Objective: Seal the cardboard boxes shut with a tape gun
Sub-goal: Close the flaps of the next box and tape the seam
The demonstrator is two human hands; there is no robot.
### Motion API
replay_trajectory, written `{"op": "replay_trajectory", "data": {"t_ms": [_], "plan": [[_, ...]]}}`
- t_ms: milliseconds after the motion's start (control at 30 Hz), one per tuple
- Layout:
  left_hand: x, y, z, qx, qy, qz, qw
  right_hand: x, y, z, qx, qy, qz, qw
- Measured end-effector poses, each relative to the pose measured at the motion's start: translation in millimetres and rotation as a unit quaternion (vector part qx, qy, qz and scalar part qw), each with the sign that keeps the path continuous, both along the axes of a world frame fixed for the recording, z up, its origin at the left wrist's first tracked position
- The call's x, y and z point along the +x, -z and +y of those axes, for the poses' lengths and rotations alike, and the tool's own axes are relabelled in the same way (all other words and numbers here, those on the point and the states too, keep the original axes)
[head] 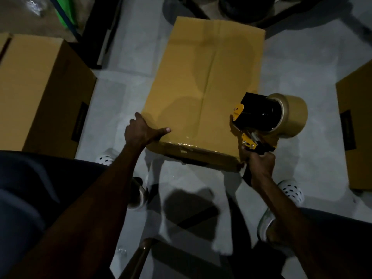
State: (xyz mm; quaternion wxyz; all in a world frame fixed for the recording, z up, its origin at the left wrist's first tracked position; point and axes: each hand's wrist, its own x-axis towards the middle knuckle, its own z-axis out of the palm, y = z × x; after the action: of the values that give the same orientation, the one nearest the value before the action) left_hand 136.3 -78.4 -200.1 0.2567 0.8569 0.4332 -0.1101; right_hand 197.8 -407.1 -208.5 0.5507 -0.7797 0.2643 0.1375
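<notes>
Two hands are seen at the near end of a closed box that stands on the floor. The left hand is laid on the box's near left corner, its thumb stretched flat across the top and its fingers hooked over the left edge, so the corner is gripped. The right hand is curled tightly round the handle of a tape gun, which is held at the box's near right corner; whether the gun's front touches the cardboard cannot be told. A roll of brown tape is carried on the gun's black body, and yellow parts are seen on its side and near the handle.

The box's top flaps are shut, and their seam is seen running lengthwise down the middle. Glossy tape is seen across the near top edge and folded down the near face, somewhat wrinkled. Whether tape lies along the whole seam cannot be told in the dim light.

A second box is stood on the floor well to the left, and part of a third box is seen at the right edge. White perforated shoes are seen on the floor below the box
</notes>
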Motion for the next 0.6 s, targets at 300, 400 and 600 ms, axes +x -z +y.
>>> {"op": "replay_trajectory", "data": {"t_ms": [300, 400, 600], "plan": [[-34.6, -18.6, -148.6, -0.101, -0.026, 0.029, 0.994, 47.2, -52.2, -53.0, -0.032, -0.002, -0.053, 0.998], [-44.6, -20.4, -223.8, -0.145, 0.003, 0.012, 0.989, 33.1, -59.8, -60.9, -0.012, 0.022, -0.051, 0.998], [-45.5, -27.0, -310.9, -0.226, 0.039, 0.011, 0.973, -6.4, -65.9, -56.7, 0.027, -0.002, -0.033, 0.999]]}}
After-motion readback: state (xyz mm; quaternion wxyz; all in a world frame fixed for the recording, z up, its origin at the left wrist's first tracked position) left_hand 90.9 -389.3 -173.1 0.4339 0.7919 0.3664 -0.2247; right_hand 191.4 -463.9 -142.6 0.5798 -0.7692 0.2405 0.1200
